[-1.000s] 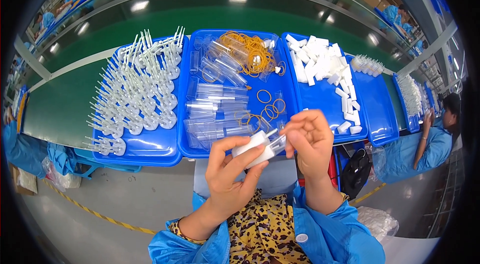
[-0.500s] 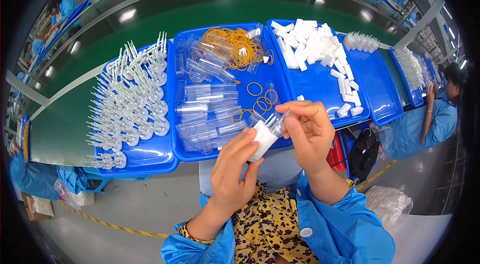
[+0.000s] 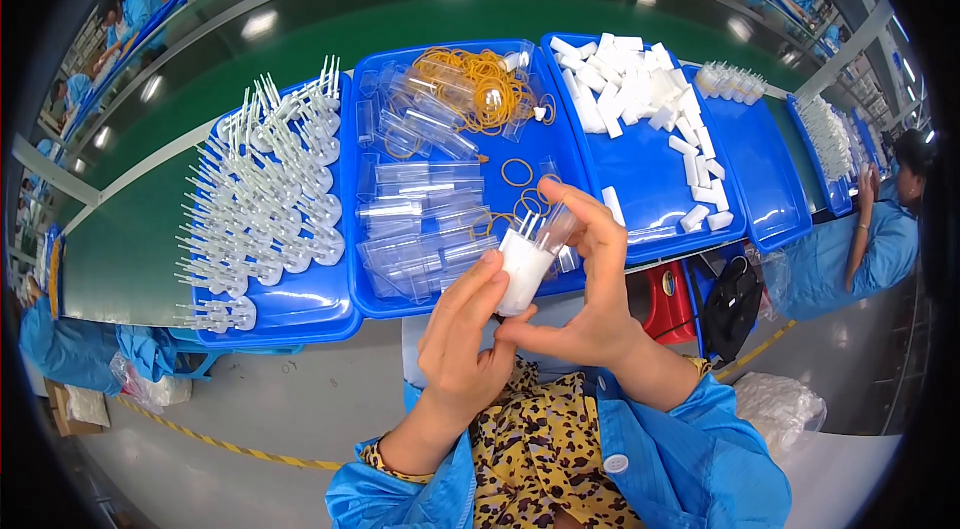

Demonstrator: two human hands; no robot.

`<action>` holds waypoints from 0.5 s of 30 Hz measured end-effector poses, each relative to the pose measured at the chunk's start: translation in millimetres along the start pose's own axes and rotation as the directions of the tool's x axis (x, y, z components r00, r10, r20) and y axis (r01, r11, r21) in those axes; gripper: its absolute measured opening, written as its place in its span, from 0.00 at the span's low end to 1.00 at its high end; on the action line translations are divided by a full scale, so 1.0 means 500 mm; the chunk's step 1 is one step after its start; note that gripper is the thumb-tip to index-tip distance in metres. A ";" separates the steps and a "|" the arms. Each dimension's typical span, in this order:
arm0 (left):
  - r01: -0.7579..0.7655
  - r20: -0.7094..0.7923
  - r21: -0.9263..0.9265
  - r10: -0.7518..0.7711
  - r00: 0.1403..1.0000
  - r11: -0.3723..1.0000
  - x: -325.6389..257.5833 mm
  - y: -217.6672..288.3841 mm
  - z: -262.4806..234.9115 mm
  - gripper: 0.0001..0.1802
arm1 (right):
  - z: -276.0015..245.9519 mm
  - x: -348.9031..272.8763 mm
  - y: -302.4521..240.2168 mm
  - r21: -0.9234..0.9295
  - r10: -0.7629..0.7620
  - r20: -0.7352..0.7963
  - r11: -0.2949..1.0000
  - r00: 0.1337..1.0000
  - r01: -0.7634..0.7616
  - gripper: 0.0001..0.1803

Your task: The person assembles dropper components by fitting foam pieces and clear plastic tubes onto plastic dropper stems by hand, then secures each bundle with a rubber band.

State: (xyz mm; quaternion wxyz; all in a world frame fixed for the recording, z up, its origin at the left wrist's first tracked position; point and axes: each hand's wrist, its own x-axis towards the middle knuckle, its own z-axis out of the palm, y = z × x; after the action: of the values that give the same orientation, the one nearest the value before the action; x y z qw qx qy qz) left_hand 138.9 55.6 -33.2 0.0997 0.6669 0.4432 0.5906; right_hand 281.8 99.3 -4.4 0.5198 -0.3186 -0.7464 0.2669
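Observation:
A white block-shaped piece (image 3: pixel 525 274) with thin clear prongs at its top is held tilted above the near edge of the middle blue tray (image 3: pixel 548 144). My left hand (image 3: pixel 462 334) is closed on its left side, fingers along it. My right hand (image 3: pixel 598 294) has its index finger curled over a clear plastic sleeve (image 3: pixel 560 227) against the block's upper right, while its thumb reaches under the block's lower end. The sleeve is partly hidden by the fingers. Stacked clear sleeves (image 3: pixel 420 199) and orange rubber bands (image 3: pixel 480 79) lie in that tray.
On the left, a blue tray (image 3: pixel 300 314) carries many white parts with upright thin stems (image 3: pixel 265 189). To the right, another blue tray (image 3: pixel 640 179) holds loose white blocks (image 3: pixel 630 79). A further tray (image 3: pixel 765 164) has small clear-and-white pieces. Behind runs a green conveyor belt (image 3: pixel 370 4); a co-worker (image 3: pixel 850 249) sits at right.
My right thumb has moved from the sleeve down to the block's lower end, with the index finger still at the sleeve. The block now stands more upright.

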 end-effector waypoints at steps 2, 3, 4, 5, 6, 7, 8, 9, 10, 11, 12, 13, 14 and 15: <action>-0.062 -0.031 0.070 0.065 0.997 0.996 0.001 0.000 0.004 0.29 | -0.003 -0.003 0.007 -0.030 0.003 0.035 1.000 0.999 -0.002 0.59; -0.064 -0.029 0.071 0.066 0.997 0.995 -0.001 -0.002 0.005 0.29 | -0.004 0.001 0.004 -0.073 -0.016 0.045 0.997 0.999 0.020 0.57; -0.075 -0.037 0.078 0.078 0.996 0.994 -0.004 -0.003 0.006 0.29 | -0.004 0.003 0.003 -0.116 -0.035 0.056 0.992 0.998 0.041 0.56; -0.087 -0.045 0.084 0.091 0.995 0.993 -0.006 -0.004 0.006 0.29 | -0.002 0.002 0.006 -0.115 -0.035 0.053 0.993 0.998 0.041 0.56; -0.090 -0.043 0.081 0.094 0.995 0.993 -0.006 -0.002 0.007 0.29 | -0.002 0.000 0.011 -0.123 -0.068 0.033 0.990 0.997 0.072 0.55; -0.098 -0.040 0.086 0.102 0.994 0.991 -0.007 0.000 0.007 0.29 | -0.003 -0.001 0.014 -0.131 -0.102 0.015 0.986 0.995 0.103 0.54; -0.106 -0.038 0.092 0.110 0.993 0.990 -0.007 0.001 0.007 0.28 | -0.008 0.001 0.011 -0.133 -0.103 0.012 0.986 0.995 0.103 0.54; -0.106 -0.036 0.092 0.109 0.993 0.990 -0.006 0.002 0.005 0.28 | -0.015 0.003 0.005 -0.164 -0.038 0.061 0.985 0.997 0.048 0.53; -0.109 -0.037 0.120 0.114 0.993 0.987 -0.005 0.001 0.001 0.28 | -0.019 0.005 0.000 -0.196 0.028 0.110 0.981 0.994 -0.006 0.52; -0.112 -0.037 0.148 0.119 0.992 0.982 -0.005 0.000 -0.002 0.27 | -0.017 0.005 -0.006 -0.194 0.029 0.110 0.981 0.994 -0.007 0.52; -0.112 -0.035 0.148 0.118 0.992 0.983 -0.005 -0.001 -0.002 0.27 | -0.012 0.003 -0.014 -0.156 0.079 0.085 0.986 0.993 -0.065 0.50; -0.138 -0.034 0.171 0.146 0.989 0.975 -0.005 -0.005 -0.001 0.28 | -0.010 0.001 -0.019 -0.117 0.131 0.063 0.986 0.989 -0.123 0.49; -0.164 -0.032 0.194 0.173 0.984 0.967 -0.006 -0.006 -0.001 0.28 | -0.010 -0.002 -0.017 -0.116 0.133 0.063 0.985 0.989 -0.125 0.49; -0.165 -0.030 0.194 0.174 0.984 0.967 -0.006 -0.006 0.000 0.28 | -0.011 -0.003 -0.012 -0.163 0.098 0.055 0.983 0.994 -0.088 0.47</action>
State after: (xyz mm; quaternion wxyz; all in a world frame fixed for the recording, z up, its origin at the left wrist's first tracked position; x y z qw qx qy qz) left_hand 137.6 55.1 -37.5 -0.0259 0.6947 0.4412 0.5675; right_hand 286.1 94.6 0.7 0.4557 -0.3854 -0.7656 0.2401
